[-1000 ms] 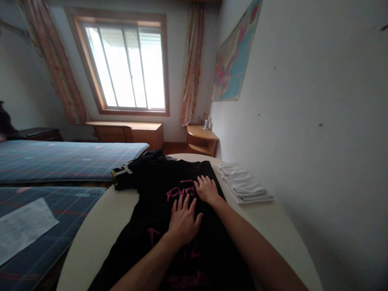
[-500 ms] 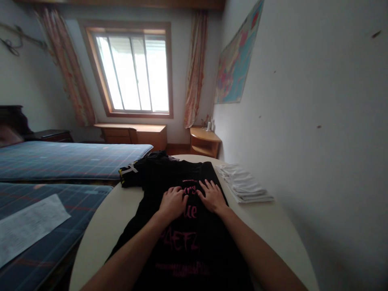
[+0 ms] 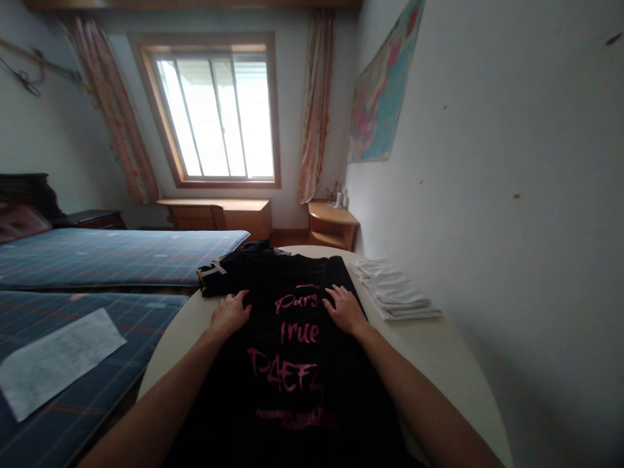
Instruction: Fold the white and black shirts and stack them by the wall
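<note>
A black T-shirt (image 3: pixel 292 364) with pink lettering lies spread on the round table, its right side folded inward over part of the print. At the shirt's left edge rests my left hand (image 3: pixel 231 313), open, with its thumb and fingers a little apart and slightly bent. My right hand (image 3: pixel 345 309) lies open on the folded-in right side, fingers spread. The lower end of the shirt runs out of view between my forearms.
The cream table (image 3: pixel 453 377) carries a folded white stack of cloth (image 3: pixel 394 289) at right and a dark bundled garment (image 3: pixel 214 276) at back left. Beside it are blue plaid mattresses (image 3: pixel 121 257) with a paper sheet (image 3: pixel 63 364). A wall (image 3: pixel 536 260) stands close on the right.
My left hand has moved left from the middle of the shirt to its left edge, uncovering more lettering. My right hand stays on the right side, its fingers slightly more bent.
</note>
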A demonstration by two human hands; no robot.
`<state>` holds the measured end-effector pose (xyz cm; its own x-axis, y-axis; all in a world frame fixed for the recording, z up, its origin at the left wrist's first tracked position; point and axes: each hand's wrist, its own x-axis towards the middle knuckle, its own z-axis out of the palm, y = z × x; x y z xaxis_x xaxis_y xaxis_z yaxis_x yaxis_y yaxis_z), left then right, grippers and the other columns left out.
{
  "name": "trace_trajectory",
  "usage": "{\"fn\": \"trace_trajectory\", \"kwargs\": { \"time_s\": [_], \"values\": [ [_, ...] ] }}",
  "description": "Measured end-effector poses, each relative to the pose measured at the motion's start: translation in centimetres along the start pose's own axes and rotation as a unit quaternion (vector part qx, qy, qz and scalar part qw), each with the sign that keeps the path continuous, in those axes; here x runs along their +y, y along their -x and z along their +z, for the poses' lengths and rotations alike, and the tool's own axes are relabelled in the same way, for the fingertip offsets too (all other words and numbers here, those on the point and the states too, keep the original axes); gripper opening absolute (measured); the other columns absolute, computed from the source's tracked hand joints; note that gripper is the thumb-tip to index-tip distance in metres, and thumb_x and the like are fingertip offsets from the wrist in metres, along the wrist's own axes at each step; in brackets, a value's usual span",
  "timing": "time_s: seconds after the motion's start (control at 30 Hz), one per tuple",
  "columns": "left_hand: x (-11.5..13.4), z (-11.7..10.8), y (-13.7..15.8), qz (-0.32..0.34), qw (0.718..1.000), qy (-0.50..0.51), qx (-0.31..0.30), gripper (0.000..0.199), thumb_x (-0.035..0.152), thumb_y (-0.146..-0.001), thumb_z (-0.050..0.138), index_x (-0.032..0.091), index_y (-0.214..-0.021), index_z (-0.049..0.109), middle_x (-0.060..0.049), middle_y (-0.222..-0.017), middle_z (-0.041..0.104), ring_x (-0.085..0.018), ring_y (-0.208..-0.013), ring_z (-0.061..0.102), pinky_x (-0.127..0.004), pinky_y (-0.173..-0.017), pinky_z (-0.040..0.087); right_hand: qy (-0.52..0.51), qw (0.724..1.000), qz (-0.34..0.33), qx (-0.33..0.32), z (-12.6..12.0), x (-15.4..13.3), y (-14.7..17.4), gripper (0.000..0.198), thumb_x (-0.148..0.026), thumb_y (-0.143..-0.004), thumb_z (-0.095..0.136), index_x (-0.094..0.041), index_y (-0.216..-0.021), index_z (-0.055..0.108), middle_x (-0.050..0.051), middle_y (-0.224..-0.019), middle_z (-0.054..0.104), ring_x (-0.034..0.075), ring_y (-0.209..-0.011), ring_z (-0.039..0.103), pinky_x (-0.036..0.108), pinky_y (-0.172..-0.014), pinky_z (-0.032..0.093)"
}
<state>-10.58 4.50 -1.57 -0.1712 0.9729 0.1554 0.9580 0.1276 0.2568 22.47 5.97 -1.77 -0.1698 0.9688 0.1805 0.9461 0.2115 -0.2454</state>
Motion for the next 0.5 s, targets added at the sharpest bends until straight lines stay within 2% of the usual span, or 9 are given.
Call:
{"fn": "trace_trajectory", "kwargs": {
  "time_s": [0.1, 0.2, 0.3, 0.37, 0.5],
  "values": [
    [-0.8, 0.4, -0.8, 0.01, 0.999, 0.041, 0.021, 0.046, 0.032, -0.088, 0.05, 0.016, -0.13, 0.059, -0.015, -0.118, 0.061, -0.027, -0.11, 0.063, -0.038, -0.097, 0.048, 0.018, 1.0, 0.004, 0.02, -1.2, 0.4, 1.3, 0.047, -0.032, -0.099, 0.038, -0.009, -0.136, 0.054, 0.016, -0.144, 0.05, 0.023, -0.135, 0.042, 0.031, -0.113, 0.026],
    [-0.9, 0.5, -1.2, 0.019, 0.998, 0.058, 0.032, 0.047, 0.025, -0.087, 0.046, 0.009, -0.13, 0.058, -0.016, -0.125, 0.058, -0.025, -0.112, 0.062, -0.035, -0.1, 0.048, 0.072, 0.997, 0.039, 0.013, -2.8, 0.7, 3.6, 0.039, -0.028, -0.097, 0.043, -0.01, -0.126, 0.06, 0.018, -0.129, 0.061, 0.025, -0.121, 0.055, 0.032, -0.103, 0.038],
    [-0.8, 0.0, -1.5, 0.052, 0.995, 0.077, 0.043, 0.054, 0.016, -0.083, 0.046, 0.009, -0.137, 0.052, -0.014, -0.133, 0.052, -0.022, -0.118, 0.059, -0.03, -0.106, 0.044, 0.127, 0.986, 0.105, -0.026, -4.7, 0.7, 6.5, 0.039, -0.037, -0.095, 0.048, -0.009, -0.118, 0.062, 0.02, -0.116, 0.066, 0.029, -0.106, 0.064, 0.036, -0.087, 0.048],
    [-0.8, -0.6, -1.8, 0.084, 0.989, 0.098, 0.072, 0.059, 0.014, -0.083, 0.044, 0.01, -0.141, 0.048, -0.012, -0.136, 0.05, -0.022, -0.122, 0.056, -0.03, -0.109, 0.042, 0.139, 0.979, 0.138, -0.063, -5.7, 0.8, 8.2, 0.046, -0.048, -0.093, 0.05, -0.009, -0.113, 0.065, 0.021, -0.108, 0.068, 0.031, -0.099, 0.067, 0.037, -0.08, 0.05],
    [-0.9, -1.5, -2.8, 0.134, 0.974, 0.127, 0.132, 0.061, 0.014, -0.085, 0.041, 0.013, -0.147, 0.04, -0.012, -0.142, 0.044, -0.025, -0.129, 0.051, -0.036, -0.113, 0.039, 0.142, 0.972, 0.147, -0.116, -6.7, 1.1, 10.3, 0.052, -0.057, -0.091, 0.049, -0.011, -0.102, 0.07, 0.022, -0.102, 0.072, 0.034, -0.097, 0.069, 0.038, -0.075, 0.051]
  ]
}}
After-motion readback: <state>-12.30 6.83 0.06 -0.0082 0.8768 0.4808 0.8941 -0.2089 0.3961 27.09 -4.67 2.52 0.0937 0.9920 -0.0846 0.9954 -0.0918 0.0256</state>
